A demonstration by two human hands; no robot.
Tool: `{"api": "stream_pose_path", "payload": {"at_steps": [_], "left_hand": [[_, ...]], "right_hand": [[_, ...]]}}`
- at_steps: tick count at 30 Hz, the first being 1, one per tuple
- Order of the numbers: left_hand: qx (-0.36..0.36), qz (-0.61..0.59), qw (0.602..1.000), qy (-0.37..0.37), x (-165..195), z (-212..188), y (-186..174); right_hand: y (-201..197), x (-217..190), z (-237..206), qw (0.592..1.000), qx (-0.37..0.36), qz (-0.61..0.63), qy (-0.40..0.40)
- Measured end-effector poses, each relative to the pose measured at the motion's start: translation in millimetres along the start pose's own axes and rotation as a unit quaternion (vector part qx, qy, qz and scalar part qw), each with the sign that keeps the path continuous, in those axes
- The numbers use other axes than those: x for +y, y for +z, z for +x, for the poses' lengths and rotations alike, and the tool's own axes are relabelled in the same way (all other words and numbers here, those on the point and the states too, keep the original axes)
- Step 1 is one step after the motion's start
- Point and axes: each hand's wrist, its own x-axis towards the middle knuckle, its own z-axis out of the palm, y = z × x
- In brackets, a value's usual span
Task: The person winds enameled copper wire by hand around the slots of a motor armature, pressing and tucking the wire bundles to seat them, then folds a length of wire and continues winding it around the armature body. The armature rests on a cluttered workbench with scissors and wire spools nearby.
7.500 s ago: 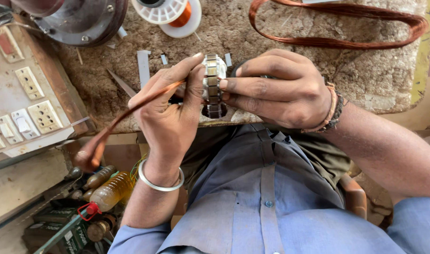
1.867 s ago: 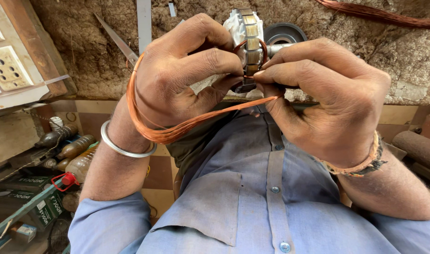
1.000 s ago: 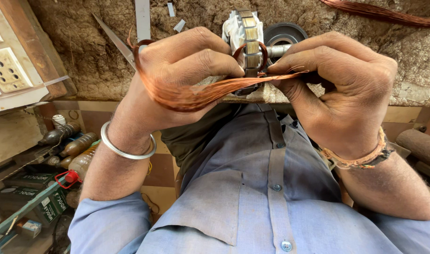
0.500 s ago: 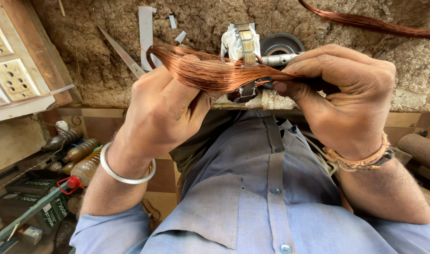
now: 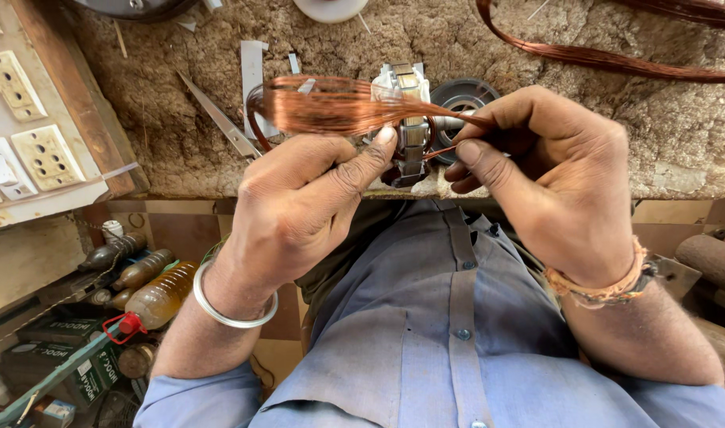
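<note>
While my left hand (image 5: 299,198) steadies the small metal armature (image 5: 410,127), my right hand (image 5: 552,182) pinches the copper wire bundle (image 5: 330,107).
Both sit just above the table (image 5: 180,135) edge; the fine, springy, kink-prone strands look best gripped near the core, lightly.

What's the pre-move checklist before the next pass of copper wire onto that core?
1. Left hand steadies the metal core, thumb against its side: ok.
2. Right hand pinches the copper wire bundle by the core: ok.
3. Bundle loop free above the bench, not caught on the scissors: ok.
4. Strands lie together without kinks: cannot tell, blurred.
5. Wire seated in the core's slot: cannot tell, fingers hide it.
6. Spare copper coil lies apart from the hands: ok.
</note>
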Motion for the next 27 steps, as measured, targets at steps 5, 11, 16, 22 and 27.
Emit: {"api": "stream_pose_path", "payload": {"at_steps": [5,11,16,22,27], "left_hand": [[0.021,0.014,0.999,0.041,5,9,-4],[0.004,0.017,1.000,0.024,5,6,-1],[0.023,-0.014,1.000,-0.004,0,-1,4],[0.045,-0.060,0.997,-0.013,-2,-1,9],[0.040,-0.083,0.996,-0.015,-6,1,10]], "right_hand": [[13,-9,-3,0.999,0.042,-0.024,0.006],[20,-6,-2,0.989,0.069,-0.118,-0.052],[21,-1,-3,0.994,0.084,-0.062,-0.039],[20,-2,0,0.980,0.066,-0.153,-0.108],[21,0,3,0.962,0.064,-0.215,-0.157]]}}
